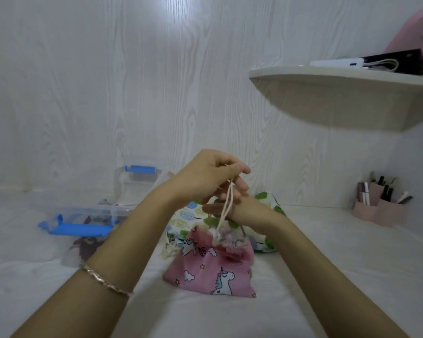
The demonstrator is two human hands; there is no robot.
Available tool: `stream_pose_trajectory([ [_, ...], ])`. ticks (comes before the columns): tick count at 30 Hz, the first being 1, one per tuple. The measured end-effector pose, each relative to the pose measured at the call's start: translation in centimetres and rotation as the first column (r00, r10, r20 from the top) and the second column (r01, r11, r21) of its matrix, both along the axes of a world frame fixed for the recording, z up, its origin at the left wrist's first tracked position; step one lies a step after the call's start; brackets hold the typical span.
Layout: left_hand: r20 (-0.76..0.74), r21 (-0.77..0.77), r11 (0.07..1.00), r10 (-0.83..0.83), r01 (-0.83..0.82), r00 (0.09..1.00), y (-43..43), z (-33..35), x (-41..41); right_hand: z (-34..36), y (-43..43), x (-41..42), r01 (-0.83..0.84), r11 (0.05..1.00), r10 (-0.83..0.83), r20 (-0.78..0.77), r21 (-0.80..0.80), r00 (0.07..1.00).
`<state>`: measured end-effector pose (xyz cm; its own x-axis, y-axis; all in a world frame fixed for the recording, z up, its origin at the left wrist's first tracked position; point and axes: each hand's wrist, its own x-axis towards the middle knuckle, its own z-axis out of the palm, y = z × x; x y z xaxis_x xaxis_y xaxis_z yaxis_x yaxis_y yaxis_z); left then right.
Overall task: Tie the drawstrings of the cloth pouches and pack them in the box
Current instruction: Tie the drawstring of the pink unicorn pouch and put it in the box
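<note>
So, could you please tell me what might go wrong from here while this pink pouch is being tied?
1. The left hand pinches the drawstring taut above the pink pouch; if its fingers slip, the gathered neck may loosen.
2. The upward pull could lift or tip the pouch onto the leaf-print pouch behind it.

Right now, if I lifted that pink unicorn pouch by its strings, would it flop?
Probably floppy: the pink pouch sags in soft folds. Likely light: thin drawstrings in the left hand hold its mouth up.
</note>
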<state>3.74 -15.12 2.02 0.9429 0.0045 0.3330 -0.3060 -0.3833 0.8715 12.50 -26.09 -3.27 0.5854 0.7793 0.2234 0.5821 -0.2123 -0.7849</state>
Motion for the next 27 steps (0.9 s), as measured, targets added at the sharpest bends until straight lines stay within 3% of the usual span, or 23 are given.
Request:
stream_pose_trajectory([
  [3, 0.020, -0.056, 0.989, 0.136, -0.135, 0.990, 0.5, -0.8, 1.2, 0.0, -0.2, -0.7, -0.102, 0.995, 0.096, -0.219, -0.016, 0.971],
  [7, 0.027, -0.088, 0.934, 0.349, -0.346, 0.937, 1.6, -2.3, 2.5, -0.5, -1.0, -0.5, -0.218, 0.951, 0.303, -0.531, 0.218, 0.791],
  [10, -0.077, -0.141, 0.920, 0.359, -0.367, 0.930, 1.7, -3.4, 2.3, -1.0, -1.4, -0.4, -0.149, 0.942, 0.288, -0.495, 0.300, 0.820],
  [13, -0.259, -0.062, 0.980, 0.166, -0.188, 0.952, 1.4, -4.5, 1.5, -1.5, -1.5, -0.3, -0.014, 0.945, 0.174, -0.468, 0.326, 0.867],
  [15, -0.237, -0.065, 0.994, 0.066, -0.084, 0.969, 0.9, -5.3, 0.9, -1.6, -1.7, -0.4, 0.037, 0.938, 0.139, -0.472, 0.344, 0.870],
  [23, -0.065, 0.050, 0.977, 0.210, -0.207, 0.975, 0.8, -7.2, 0.2, -2.3, -1.9, -0.8, 0.180, 0.919, -0.007, -0.441, 0.352, 0.897],
  [27, -0.087, 0.073, 0.984, 0.168, -0.162, 0.982, 1.6, -7.8, 0.2, -2.5, -2.1, 0.0, 0.305, 0.909, -0.178, -0.396, 0.286, 0.901],
])
